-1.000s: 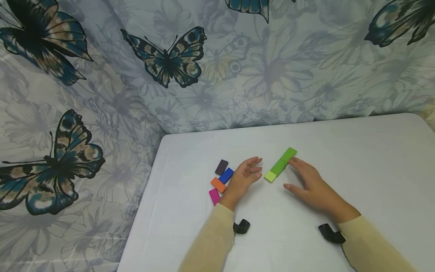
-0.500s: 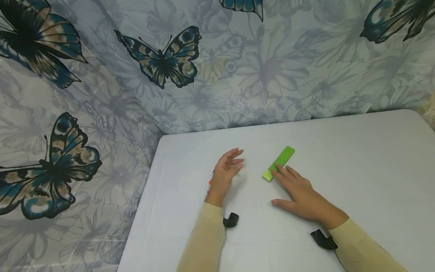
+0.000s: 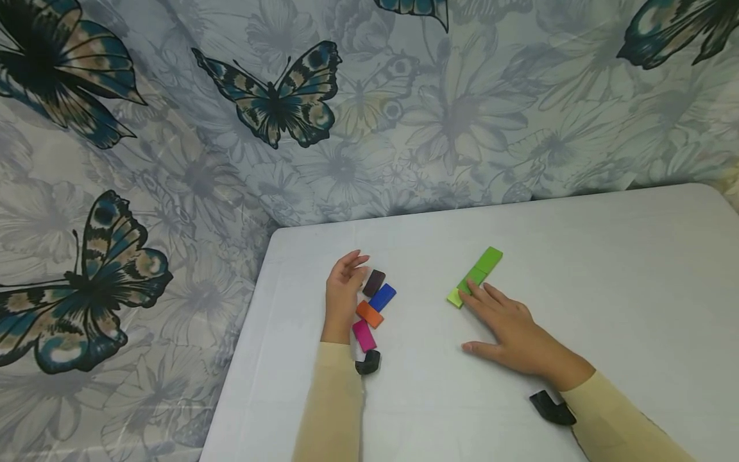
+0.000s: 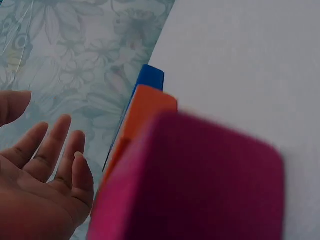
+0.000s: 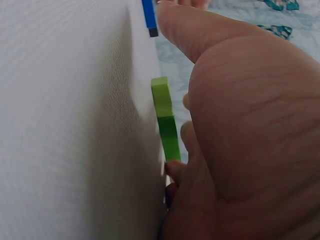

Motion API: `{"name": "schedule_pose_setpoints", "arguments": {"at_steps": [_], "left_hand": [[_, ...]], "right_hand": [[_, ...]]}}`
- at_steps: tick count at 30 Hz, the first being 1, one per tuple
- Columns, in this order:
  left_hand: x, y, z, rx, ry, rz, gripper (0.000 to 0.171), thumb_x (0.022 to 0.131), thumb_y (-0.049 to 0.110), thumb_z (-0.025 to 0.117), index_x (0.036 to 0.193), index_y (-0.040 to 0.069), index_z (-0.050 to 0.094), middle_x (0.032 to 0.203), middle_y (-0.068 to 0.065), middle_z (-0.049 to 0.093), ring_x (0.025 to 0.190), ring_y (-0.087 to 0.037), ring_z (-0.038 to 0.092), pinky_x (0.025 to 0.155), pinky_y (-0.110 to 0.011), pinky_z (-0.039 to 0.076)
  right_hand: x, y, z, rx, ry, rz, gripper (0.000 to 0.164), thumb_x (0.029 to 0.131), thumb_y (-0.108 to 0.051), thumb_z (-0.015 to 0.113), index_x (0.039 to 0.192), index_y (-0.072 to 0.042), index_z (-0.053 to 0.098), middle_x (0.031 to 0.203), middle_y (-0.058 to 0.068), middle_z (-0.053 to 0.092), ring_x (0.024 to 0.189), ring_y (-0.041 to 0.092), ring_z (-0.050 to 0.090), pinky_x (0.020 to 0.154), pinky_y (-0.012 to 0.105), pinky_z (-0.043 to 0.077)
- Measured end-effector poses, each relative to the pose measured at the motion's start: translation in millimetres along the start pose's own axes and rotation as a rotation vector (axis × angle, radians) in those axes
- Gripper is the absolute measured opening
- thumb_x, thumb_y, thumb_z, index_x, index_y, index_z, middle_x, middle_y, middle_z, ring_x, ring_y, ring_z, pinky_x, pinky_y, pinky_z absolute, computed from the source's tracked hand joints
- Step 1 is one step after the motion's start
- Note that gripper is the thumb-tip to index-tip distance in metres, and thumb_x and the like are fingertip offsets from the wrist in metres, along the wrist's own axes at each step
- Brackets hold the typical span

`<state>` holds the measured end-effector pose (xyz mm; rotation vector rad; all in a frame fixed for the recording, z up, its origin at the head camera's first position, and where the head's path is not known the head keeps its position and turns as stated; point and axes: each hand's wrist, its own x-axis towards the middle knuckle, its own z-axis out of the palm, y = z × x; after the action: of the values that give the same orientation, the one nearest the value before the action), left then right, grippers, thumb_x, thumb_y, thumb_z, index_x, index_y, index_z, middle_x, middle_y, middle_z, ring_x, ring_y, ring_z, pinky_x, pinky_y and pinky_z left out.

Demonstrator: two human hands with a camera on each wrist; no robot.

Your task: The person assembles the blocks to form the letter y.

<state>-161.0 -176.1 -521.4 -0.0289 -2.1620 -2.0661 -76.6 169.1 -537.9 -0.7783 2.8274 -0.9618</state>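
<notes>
My left hand [image 3: 342, 298] is just left of a loose line of coloured blocks, fingers relaxed and holding nothing. Nearest it in the head view is a dark block [image 3: 374, 283], followed by a blue block [image 3: 383, 297], an orange block [image 3: 369, 314] and a magenta block [image 3: 364, 335]. The magenta block [image 4: 215, 185] looms large beside the palm in the left wrist view. Further right, straight fingers of my right hand [image 3: 510, 330] rest at the near end of a green row: a light green block [image 3: 453, 298] and green blocks [image 3: 484, 264] end to end. Its thumb is spread apart.
A white table [image 3: 606, 276] carries everything. Behind it and to the left hangs a butterfly-patterned cloth [image 3: 462, 115]. Black wrist pieces [image 3: 368, 362] sit at both cuffs, the left one close to the magenta block.
My left hand has moved left, across the coloured blocks, to their far left side, uncovering them. My right hand slid from the far part of the green row to its near end, then stayed.
</notes>
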Motion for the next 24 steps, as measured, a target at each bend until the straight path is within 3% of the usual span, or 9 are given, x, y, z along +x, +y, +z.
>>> {"name": "schedule_pose_setpoints", "arguments": {"at_steps": [4,9,15,24], "left_hand": [[2.1,-13.8,-9.8,0.058,0.026,-0.053,0.044,0.107,0.007,0.067,0.150,0.000,0.061,0.135,-0.009,0.072,0.118,-0.025,0.064,0.099,-0.032,0.053],[4.7,-27.5,-15.6,0.131,0.019,-0.054,0.045,0.104,0.005,0.072,0.148,0.000,0.063,0.131,-0.009,0.073,0.117,-0.026,0.065,0.101,-0.032,0.055],[5.9,-31.7,-14.7,0.274,-0.039,-0.022,0.051,0.099,0.010,0.079,0.148,0.006,0.065,0.129,0.000,0.074,0.119,-0.022,0.065,0.099,-0.034,0.052],[4.4,-27.0,-12.0,0.411,-0.139,-0.038,0.060,0.095,0.005,0.083,0.151,0.012,0.064,0.135,0.003,0.072,0.127,-0.020,0.062,0.106,-0.042,0.047]], "right_hand": [[0,0,0,-0.008,-0.016,0.001,0.095,0.098,-0.061,0.076,0.171,-0.015,0.037,0.178,0.013,0.023,0.160,0.048,0.018,0.113,0.070,0.025],[0,1,0,-0.024,-0.023,-0.003,0.092,0.099,-0.061,0.075,0.170,-0.014,0.040,0.179,0.012,0.022,0.161,0.047,0.018,0.113,0.071,0.026],[-1,3,1,-0.035,-0.022,-0.006,0.091,0.099,-0.059,0.076,0.169,-0.014,0.041,0.179,0.011,0.022,0.160,0.047,0.018,0.113,0.071,0.026],[0,3,3,-0.043,-0.022,-0.006,0.092,0.098,-0.060,0.076,0.170,-0.015,0.041,0.179,0.011,0.022,0.160,0.047,0.018,0.112,0.072,0.027]]}}
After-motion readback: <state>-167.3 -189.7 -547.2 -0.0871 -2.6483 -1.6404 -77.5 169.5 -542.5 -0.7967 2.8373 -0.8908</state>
